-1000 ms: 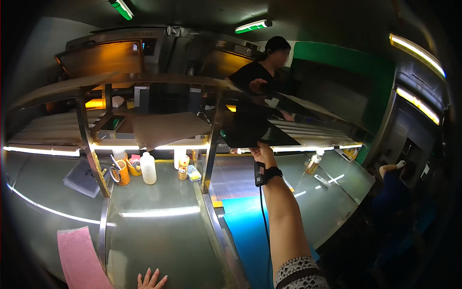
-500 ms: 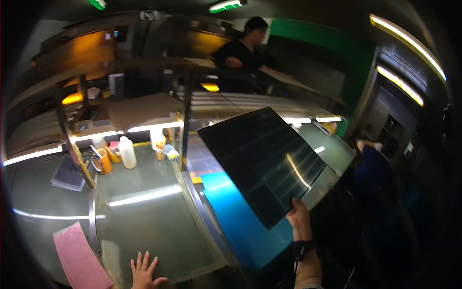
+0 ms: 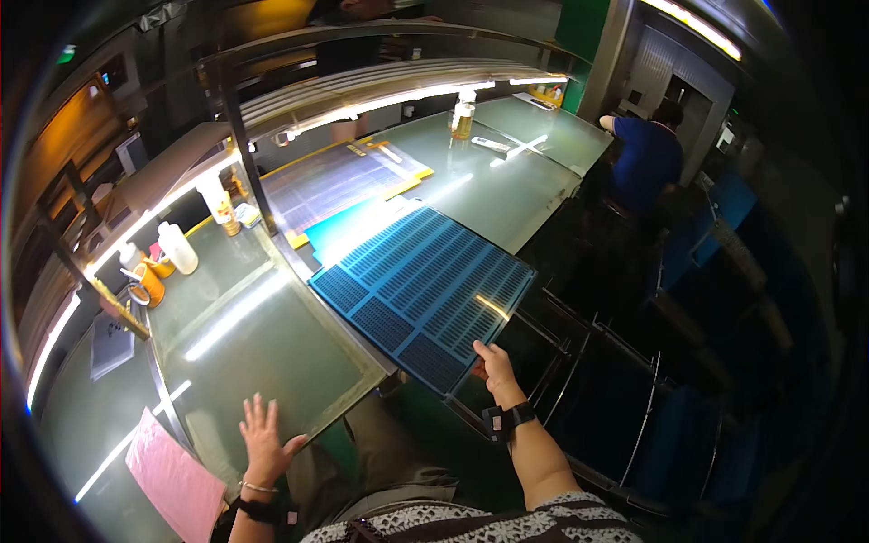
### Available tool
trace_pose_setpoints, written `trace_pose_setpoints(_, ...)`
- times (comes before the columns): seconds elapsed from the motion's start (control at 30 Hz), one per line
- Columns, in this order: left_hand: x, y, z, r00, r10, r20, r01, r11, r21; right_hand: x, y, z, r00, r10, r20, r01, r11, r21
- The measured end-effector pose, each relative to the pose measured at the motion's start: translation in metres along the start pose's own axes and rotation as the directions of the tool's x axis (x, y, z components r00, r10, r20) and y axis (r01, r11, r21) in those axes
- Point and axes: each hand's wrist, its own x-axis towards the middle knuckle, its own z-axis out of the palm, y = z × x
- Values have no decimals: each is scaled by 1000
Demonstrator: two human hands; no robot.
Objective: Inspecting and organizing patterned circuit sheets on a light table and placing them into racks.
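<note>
My right hand (image 3: 495, 373) pinches the near right edge of a flat rectangular panel (image 3: 421, 294), patterned in dark and blue with rows of small slots. The panel lies tilted over a blue sheet (image 3: 348, 231), most of which it hides. With fingers spread, my left hand (image 3: 261, 443) is over the near edge of the greenish glass-topped table (image 3: 272, 362) and holds nothing. Close beside that hand, a pink cloth (image 3: 176, 475) hangs along the table edge.
A white bottle (image 3: 177, 249) and an orange tape roll (image 3: 148, 285) stand at the table's back left. Further along are a yellow-edged frame (image 3: 335, 190) and a jar of amber liquid (image 3: 463, 118). Metal racks (image 3: 597, 389) stand at right; a co-worker in blue (image 3: 647, 154) is beyond.
The panel has come down from a raised tilt to a flatter position over the blue sheet, its slotted pattern now showing. My view has turned right and downward. My left hand stays spread.
</note>
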Motion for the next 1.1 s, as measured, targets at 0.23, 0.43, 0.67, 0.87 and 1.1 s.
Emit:
trace_pose_setpoints(0.23,23,71,22,956,292,-24,-290,954,73,-8,22,-5,995,50,85,-48,998,-26)
trace_pose_setpoints(0.43,30,67,43,944,287,-162,-267,954,133,-37,31,4,995,61,80,-54,995,-89)
trace_pose_setpoints(0.67,34,68,41,935,289,-204,-277,957,83,-48,33,12,997,26,76,-24,999,-38)
trace_pose_setpoints(0.87,33,62,39,939,289,-186,-287,957,39,-85,34,-15,996,-37,79,25,990,138)
trace_pose_setpoints(1.1,32,76,34,949,281,-145,-276,960,56,-82,26,-69,997,-72,38,52,922,383)
